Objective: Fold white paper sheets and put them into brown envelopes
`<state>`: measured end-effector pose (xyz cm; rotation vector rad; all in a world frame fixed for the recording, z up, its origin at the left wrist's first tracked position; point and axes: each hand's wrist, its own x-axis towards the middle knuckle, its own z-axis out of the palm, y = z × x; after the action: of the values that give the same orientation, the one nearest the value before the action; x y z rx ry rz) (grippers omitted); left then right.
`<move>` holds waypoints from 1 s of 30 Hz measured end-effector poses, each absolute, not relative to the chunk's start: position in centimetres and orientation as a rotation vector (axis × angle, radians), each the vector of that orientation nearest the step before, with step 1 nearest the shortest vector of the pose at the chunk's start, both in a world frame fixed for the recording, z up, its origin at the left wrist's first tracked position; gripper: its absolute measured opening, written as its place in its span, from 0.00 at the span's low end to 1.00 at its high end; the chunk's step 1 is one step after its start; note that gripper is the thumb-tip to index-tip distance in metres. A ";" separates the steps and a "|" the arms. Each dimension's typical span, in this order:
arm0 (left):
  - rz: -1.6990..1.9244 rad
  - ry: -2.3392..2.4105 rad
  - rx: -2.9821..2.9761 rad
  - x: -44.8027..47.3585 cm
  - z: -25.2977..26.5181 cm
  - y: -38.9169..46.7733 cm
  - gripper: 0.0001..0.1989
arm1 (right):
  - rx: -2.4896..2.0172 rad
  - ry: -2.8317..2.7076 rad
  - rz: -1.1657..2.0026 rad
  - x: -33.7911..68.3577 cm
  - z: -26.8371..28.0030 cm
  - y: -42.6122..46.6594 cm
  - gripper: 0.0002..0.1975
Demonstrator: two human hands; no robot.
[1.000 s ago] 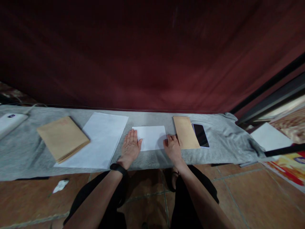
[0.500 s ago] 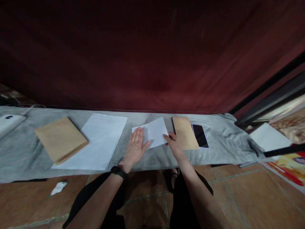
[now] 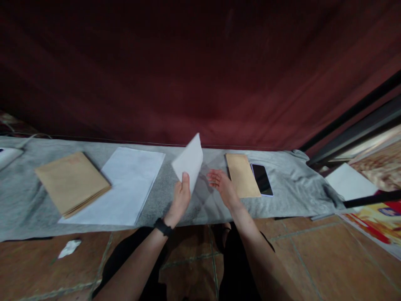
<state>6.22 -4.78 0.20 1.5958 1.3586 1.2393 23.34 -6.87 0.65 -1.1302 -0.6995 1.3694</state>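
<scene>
Grey-clothed surface [image 3: 282,200]: folded white sheet [image 3: 189,161] lifted, pinched in left hand [image 3: 181,196]; right hand [image 3: 221,184] open, empty; brown envelope [image 3: 242,174] unfilled.

A grey cloth [image 3: 282,200] covers the low surface before me, and on it lie a stack of brown envelopes [image 3: 71,182] at ten o'clock, white sheets [image 3: 125,184] just beside them, and at one o'clock a single brown envelope [image 3: 242,174] touching a dark phone [image 3: 262,179].

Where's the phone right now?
In the head view, the phone lies on the grey cloth, right of the small brown envelope, beyond the right hand.
</scene>
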 end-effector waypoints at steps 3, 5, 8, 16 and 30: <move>1.230 1.289 1.179 6.1 -0.2 -4.7 0.37 | -1.363 -0.765 1.414 22.7 -0.8 -7.2 0.20; 1.253 1.219 1.038 6.3 -0.7 -4.7 0.37 | -1.379 -0.788 1.472 22.0 -1.6 -7.5 0.21; 1.191 1.154 0.946 6.8 -1.6 -5.2 0.35 | -1.353 -0.799 1.412 21.6 -2.4 -7.5 0.22; 0.675 0.971 0.908 6.7 -1.8 -7.9 0.30 | -1.618 -1.177 0.872 22.9 -3.5 -5.6 0.14; 0.626 1.379 2.461 5.0 -3.6 -7.7 0.26 | -2.074 -1.521 0.563 21.7 -3.1 -6.4 0.15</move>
<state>5.04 -7.72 -3.58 2.4606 1.3787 0.6261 21.75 -6.41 -3.06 -2.0736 -1.5208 0.5627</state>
